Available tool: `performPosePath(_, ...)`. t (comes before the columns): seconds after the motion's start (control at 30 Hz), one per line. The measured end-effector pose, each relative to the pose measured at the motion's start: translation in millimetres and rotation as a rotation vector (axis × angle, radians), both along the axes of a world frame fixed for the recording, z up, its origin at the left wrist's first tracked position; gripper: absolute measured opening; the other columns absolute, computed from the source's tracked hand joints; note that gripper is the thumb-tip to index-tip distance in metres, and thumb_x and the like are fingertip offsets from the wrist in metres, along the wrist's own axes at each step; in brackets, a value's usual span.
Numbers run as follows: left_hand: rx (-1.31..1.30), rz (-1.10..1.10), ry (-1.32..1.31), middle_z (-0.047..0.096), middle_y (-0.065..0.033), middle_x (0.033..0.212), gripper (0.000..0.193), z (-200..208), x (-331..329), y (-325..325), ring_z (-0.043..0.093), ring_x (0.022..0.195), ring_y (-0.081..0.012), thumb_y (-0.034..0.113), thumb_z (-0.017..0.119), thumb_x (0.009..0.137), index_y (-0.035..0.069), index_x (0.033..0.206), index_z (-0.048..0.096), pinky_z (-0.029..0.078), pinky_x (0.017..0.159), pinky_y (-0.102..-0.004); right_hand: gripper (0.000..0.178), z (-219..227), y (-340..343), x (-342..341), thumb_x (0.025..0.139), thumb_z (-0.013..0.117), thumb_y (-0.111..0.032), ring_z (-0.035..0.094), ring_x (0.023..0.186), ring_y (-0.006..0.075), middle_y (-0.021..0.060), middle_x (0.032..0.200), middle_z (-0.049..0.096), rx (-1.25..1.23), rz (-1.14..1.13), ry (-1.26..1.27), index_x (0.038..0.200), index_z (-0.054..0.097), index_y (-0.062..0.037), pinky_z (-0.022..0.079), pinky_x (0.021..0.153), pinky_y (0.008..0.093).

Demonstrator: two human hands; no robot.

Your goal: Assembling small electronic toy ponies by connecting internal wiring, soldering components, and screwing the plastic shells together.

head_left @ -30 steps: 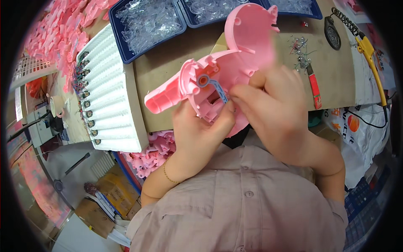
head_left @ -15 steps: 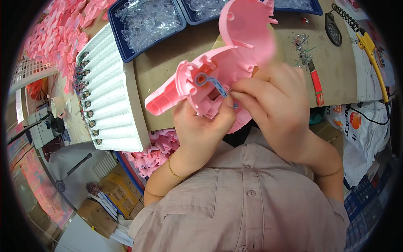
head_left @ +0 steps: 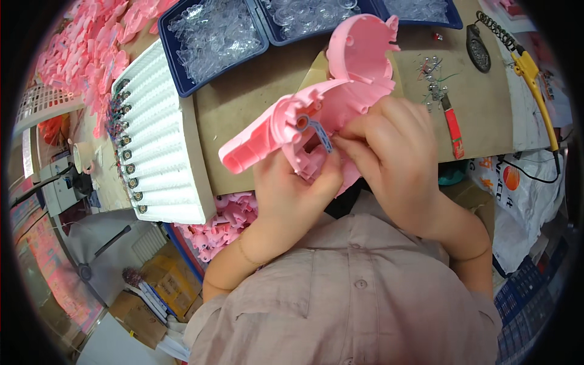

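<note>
A pink plastic toy shell half (head_left: 359, 55), with a stubby handle-like end at the left, is held up in front of my body. My left hand (head_left: 295, 185) grips it from below, its thumb beside a grey-blue plastic lever (head_left: 320, 135). An orange ring-shaped part (head_left: 302, 123) sits inside the shell near the lever's upper end. My right hand (head_left: 395, 155) is pinched at the shell's inner side, close to the lever; whatever lies between its fingertips is too small to make out.
Blue trays (head_left: 213, 42) of clear plastic parts stand at the back. A white ribbed foam tray (head_left: 164, 140) lies left, near heaped pink parts (head_left: 79, 55). At right are a red-handled tool (head_left: 453, 128), small wired components (head_left: 433, 79) and a yellow soldering iron (head_left: 535, 85).
The pink shell has shifted slightly right and down and tilted a little, with my left hand still on it. My right hand stays pinched by the lever.
</note>
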State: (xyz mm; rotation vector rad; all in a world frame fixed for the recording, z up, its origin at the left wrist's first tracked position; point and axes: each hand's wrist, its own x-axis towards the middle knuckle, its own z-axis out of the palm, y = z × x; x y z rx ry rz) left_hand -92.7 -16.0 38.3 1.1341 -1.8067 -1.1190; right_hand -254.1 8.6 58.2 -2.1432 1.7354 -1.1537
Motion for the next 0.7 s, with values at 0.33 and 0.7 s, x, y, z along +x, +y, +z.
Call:
performPosePath(0.33, -0.621, -0.289, -0.589, 0.065, -0.0045, 0.097, 0.029, 68, -5, -39, 0.063, 0.089, -0.0187, 0.004, 0.062, 0.073, 0.005, 0.102, 0.064, 0.044, 0.069, -0.0314, 0.030, 84, -67, -68, 0.082, 0.061, -0.011, 0.061, 0.095, 0.0166, 0.0120, 0.106, 0.065, 0.713, 0.368, -0.179, 0.109, 0.061, 0.0018, 0.046, 0.085, 0.0281)
performPosePath(0.7, -1.018, 0.078, -0.288, 0.061, -0.0032, 0.107, 0.032, -18, 15, -14, 0.057, 0.102, -0.0174, 0.015, 0.067, 0.070, 0.006, 0.100, 0.065, 0.043, 0.077, -0.0301, 0.048, 70, -80, -39, 0.076, 0.065, -0.016, 0.061, 0.082, 0.0142, 0.0077, 0.096, 0.062, 1.126, 0.418, -0.085, 0.120, 0.054, -0.0003, 0.051, 0.072, 0.0291)
